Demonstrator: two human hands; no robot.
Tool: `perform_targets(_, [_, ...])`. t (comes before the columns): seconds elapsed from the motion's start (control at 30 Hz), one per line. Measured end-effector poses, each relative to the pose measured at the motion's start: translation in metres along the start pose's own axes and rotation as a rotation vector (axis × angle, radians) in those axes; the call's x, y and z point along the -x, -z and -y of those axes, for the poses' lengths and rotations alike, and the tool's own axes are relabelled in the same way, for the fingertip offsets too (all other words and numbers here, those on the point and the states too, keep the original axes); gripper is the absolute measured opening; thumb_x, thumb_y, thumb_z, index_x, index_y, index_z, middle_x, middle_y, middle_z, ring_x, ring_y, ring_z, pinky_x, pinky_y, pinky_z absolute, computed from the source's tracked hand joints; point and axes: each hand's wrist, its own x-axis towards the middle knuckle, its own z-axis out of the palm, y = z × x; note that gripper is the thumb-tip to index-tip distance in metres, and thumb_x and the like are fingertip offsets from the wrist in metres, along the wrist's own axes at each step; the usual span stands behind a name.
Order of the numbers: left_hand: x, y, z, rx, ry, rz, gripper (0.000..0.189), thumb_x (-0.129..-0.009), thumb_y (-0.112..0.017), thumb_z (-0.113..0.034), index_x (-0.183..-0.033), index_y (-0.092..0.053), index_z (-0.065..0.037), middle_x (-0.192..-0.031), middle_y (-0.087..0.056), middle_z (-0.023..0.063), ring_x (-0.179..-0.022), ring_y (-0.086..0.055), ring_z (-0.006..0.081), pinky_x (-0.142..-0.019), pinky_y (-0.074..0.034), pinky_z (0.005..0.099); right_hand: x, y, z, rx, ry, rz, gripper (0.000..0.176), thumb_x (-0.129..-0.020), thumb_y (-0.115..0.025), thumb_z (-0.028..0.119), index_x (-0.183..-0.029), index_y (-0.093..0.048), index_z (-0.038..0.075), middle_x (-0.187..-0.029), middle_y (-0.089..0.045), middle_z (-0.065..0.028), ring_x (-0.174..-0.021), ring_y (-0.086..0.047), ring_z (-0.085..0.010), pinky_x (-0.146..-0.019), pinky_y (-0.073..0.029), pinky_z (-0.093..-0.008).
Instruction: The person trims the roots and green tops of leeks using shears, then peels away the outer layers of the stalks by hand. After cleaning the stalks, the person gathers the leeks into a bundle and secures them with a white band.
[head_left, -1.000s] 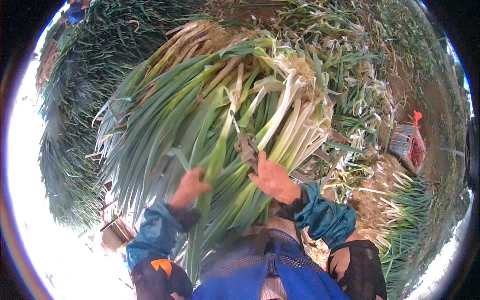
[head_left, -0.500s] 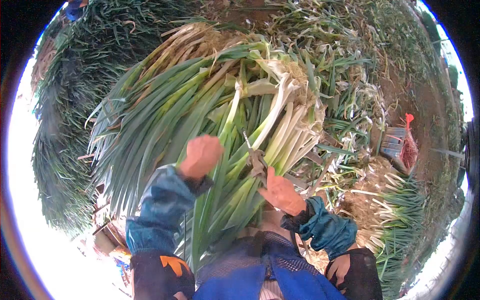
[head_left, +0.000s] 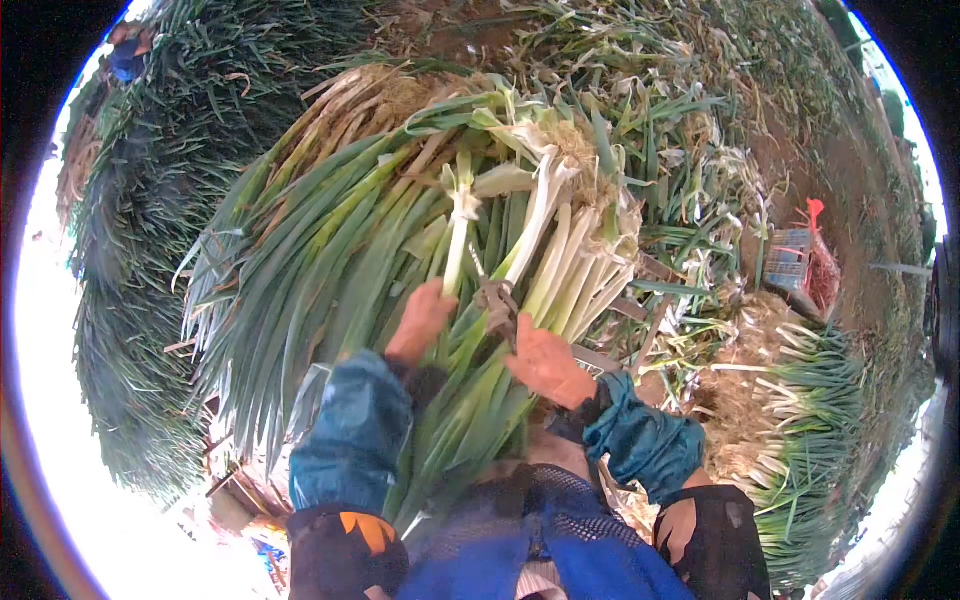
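Closed around the stalk of a green onion (head_left: 455, 258) is my left hand (head_left: 425, 315); the pale stem sticks up above the fist. Close on its right, my right hand (head_left: 548, 365) is wrapped round a small metal tool (head_left: 497, 305) with a thin tip pointing up and left. Both hands are over a large heap of long green onions (head_left: 310, 250), leaves toward the left and white stems (head_left: 580, 265) toward the upper right. More leaves lie beneath my hands, across my lap.
A red mesh bag (head_left: 822, 272) rests on the soil at right. Below it is a row of green onions (head_left: 815, 400) with roots facing left. Loose leaves (head_left: 690, 150) cover the ground at upper right. A dense leafy pile (head_left: 130, 270) stands at left.
My left hand has moved right and slightly down, nearer my right hand, and now grips the stalk. My right hand and the tool have shifted slightly left.
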Motion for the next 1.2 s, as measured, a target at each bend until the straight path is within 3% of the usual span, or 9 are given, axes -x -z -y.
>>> perform_targets(0.1, [0.051, 0.003, -0.049, 0.247, 0.158, 0.12, 0.03, -0.077, -0.058, -0.015, -0.103, -0.056, 0.0, -0.085, -0.059, 0.0206, -0.082, -0.059, 0.032, -0.074, -0.045, 0.0388, -0.003, 0.005, -0.006, -0.008, -0.057, -0.028, 0.067, -0.078, -0.064, 0.026, -0.12, -0.032, -0.015, -0.072, -0.053, -0.0213, -0.066, -0.055, -0.0366, -0.057, -0.044, -0.0426])
perform_targets(0.13, [0.06, -0.011, -0.045, 0.322, 0.093, 0.086, 0.044, -0.078, -0.057, -0.011, -0.12, -0.051, -0.003, -0.089, -0.061, 0.0193, -0.078, -0.06, 0.0268, -0.073, -0.046, 0.0357, -0.001, 0.008, -0.01, 0.009, -0.028, -0.083, 0.067, -0.078, -0.063, 0.026, -0.12, -0.032, -0.015, -0.071, -0.053, -0.0217, -0.066, -0.054, -0.0369, -0.057, -0.044, -0.043])
perform_targets(0.23, [0.053, -0.038, -0.053, 0.468, 0.058, 0.041, 0.057, -0.079, -0.056, -0.011, -0.133, -0.039, -0.006, -0.096, -0.062, 0.0182, -0.075, -0.06, 0.024, -0.072, -0.047, 0.0342, 0.038, 0.028, -0.007, -0.014, 0.022, -0.176, 0.066, -0.079, -0.063, 0.026, -0.12, -0.03, -0.016, -0.071, -0.052, -0.0222, -0.065, -0.053, -0.0381, -0.055, -0.042, -0.0432])
perform_targets(0.3, [0.033, -0.044, -0.067, 0.454, 0.092, 0.078, 0.061, -0.08, -0.055, -0.01, -0.137, -0.033, -0.006, -0.1, -0.062, 0.0183, -0.073, -0.06, 0.0229, -0.072, -0.048, 0.0334, 0.061, 0.042, -0.002, -0.046, -0.154, -0.09, 0.067, -0.08, -0.063, 0.025, -0.121, -0.029, -0.016, -0.07, -0.052, -0.0222, -0.064, -0.052, -0.0382, -0.054, -0.041, -0.0427])
perform_targets(0.47, [0.043, -0.059, -0.078, 0.491, 0.049, 0.123, 0.061, -0.081, -0.052, -0.01, -0.139, -0.031, -0.006, -0.105, -0.059, 0.0189, -0.071, -0.058, 0.0212, -0.071, -0.048, 0.0334, 0.09, 0.031, -0.012, -0.044, -0.092, -0.098, 0.067, -0.079, -0.065, 0.022, -0.122, -0.028, -0.014, -0.067, -0.05, -0.0225, -0.062, -0.052, -0.0372, -0.052, -0.04, -0.0429])
perform_targets(0.6, [0.056, -0.064, -0.066, 0.511, 0.09, 0.151, 0.062, -0.081, -0.05, -0.007, -0.14, -0.03, -0.006, -0.107, -0.059, 0.0162, -0.074, -0.058, 0.0202, -0.074, -0.048, 0.033, 0.041, 0.042, -0.022, -0.026, -0.247, -0.053, 0.048, -0.079, -0.06, 0.028, -0.108, -0.038, -0.004, -0.074, -0.058, -0.0263, -0.069, -0.058, -0.0456, -0.062, -0.048, -0.0501])
perform_targets(0.77, [0.067, -0.074, -0.057, 0.523, 0.048, 0.101, 0.061, -0.082, -0.049, -0.006, -0.139, -0.03, -0.004, -0.102, -0.061, 0.0164, -0.08, -0.059, 0.02, -0.077, -0.047, 0.0319, -0.005, 0.041, -0.049, 0.093, -0.206, -0.117, 0.049, -0.078, -0.061, 0.028, -0.105, -0.037, -0.005, -0.072, -0.057, -0.0255, -0.07, -0.058, -0.0444, -0.06, -0.046, -0.0497])
perform_targets(1.0, [0.073, -0.062, -0.088, 0.521, -0.009, 0.116, 0.061, -0.081, -0.051, -0.007, -0.139, -0.033, -0.013, -0.095, -0.062, 0.0222, -0.081, -0.062, 0.0264, -0.077, -0.048, 0.0341, 0.024, 0.061, -0.049, 0.041, -0.218, -0.206, 0.049, -0.077, -0.061, 0.03, -0.103, -0.037, -0.005, -0.074, -0.056, -0.027, -0.073, -0.057, -0.0449, -0.065, -0.044, -0.0497])
perform_targets(1.2, [0.061, -0.1, -0.077, 0.377, 0.082, 0.101, 0.057, -0.08, -0.052, -0.017, -0.136, -0.039, -0.016, -0.093, -0.061, 0.0274, -0.084, -0.063, 0.0341, -0.077, -0.047, 0.0385, 0.054, 0.052, -0.064, 0.066, -0.329, -0.196, 0.049, -0.078, -0.062, 0.028, -0.099, -0.035, -0.007, -0.062, -0.054, -0.0254, -0.061, -0.056, -0.0437, -0.052, -0.043, -0.0474])
